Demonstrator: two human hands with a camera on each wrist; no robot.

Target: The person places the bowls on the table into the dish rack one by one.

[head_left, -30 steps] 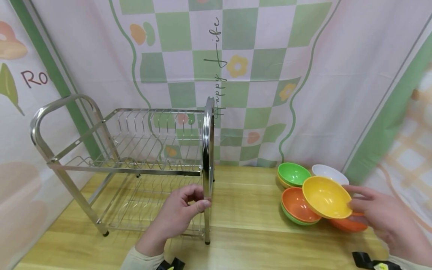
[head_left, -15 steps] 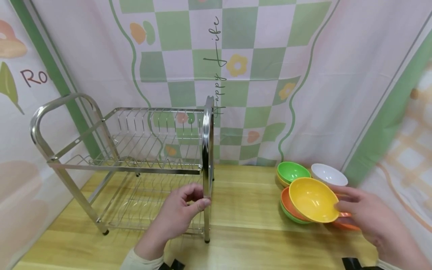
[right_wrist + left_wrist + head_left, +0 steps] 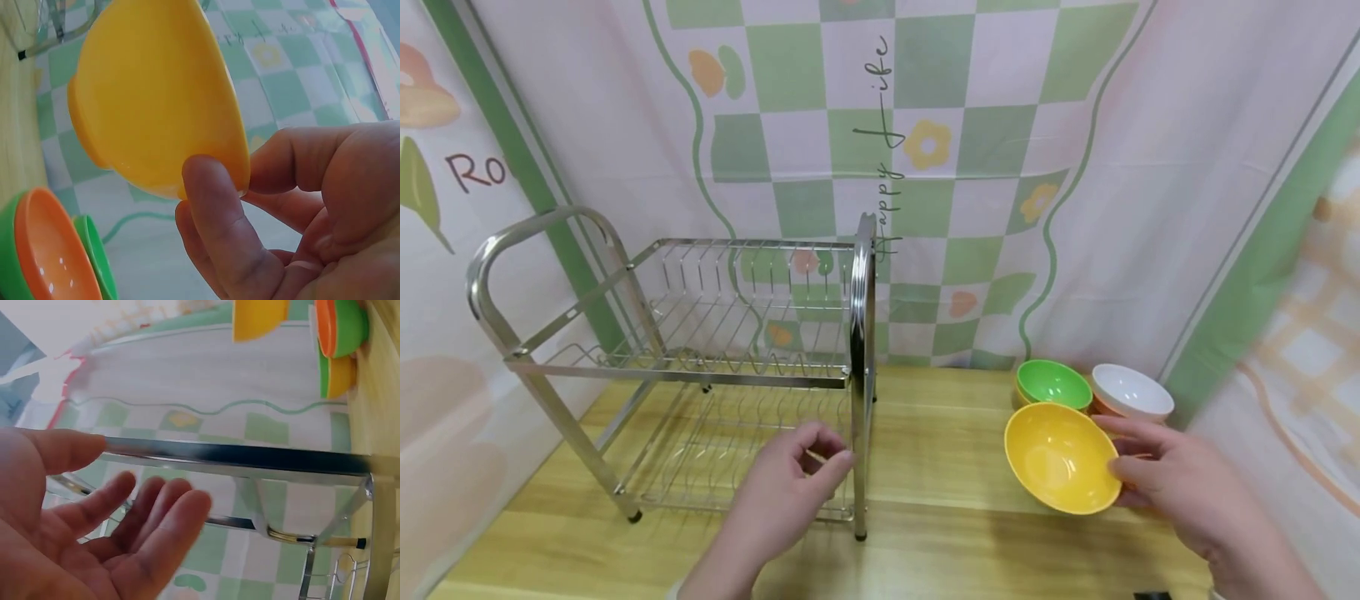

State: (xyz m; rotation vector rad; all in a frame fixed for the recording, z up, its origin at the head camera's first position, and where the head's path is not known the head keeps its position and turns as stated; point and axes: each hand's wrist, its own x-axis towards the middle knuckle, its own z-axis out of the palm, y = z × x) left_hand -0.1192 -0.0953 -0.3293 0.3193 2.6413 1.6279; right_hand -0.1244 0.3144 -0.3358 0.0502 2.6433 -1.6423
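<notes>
A yellow bowl [image 3: 1063,458] is held up and tilted by my right hand [image 3: 1176,479], the thumb at its inner rim and the fingers on its outer side. In the right wrist view the pinch on the rim of the yellow bowl [image 3: 156,94] shows closely. My left hand [image 3: 790,479] is beside the right front post of a two-tier metal dish rack [image 3: 700,380]. Seen from the left wrist, the fingers of my left hand [image 3: 144,537] are loosely bent with nothing between them, and the thumb tip overlaps the metal post [image 3: 237,456].
Behind the held bowl stand a green bowl [image 3: 1054,383] on a yellow one and a white bowl [image 3: 1131,392] on an orange one. An orange bowl [image 3: 53,250] on a green one shows in the right wrist view. A patterned curtain [image 3: 970,208] hangs behind the wooden table [image 3: 940,467].
The yellow bowl has moved left and toward me in my right hand, away from the stacked bowls. My left hand has loosened from the rack post and shifted slightly left.
</notes>
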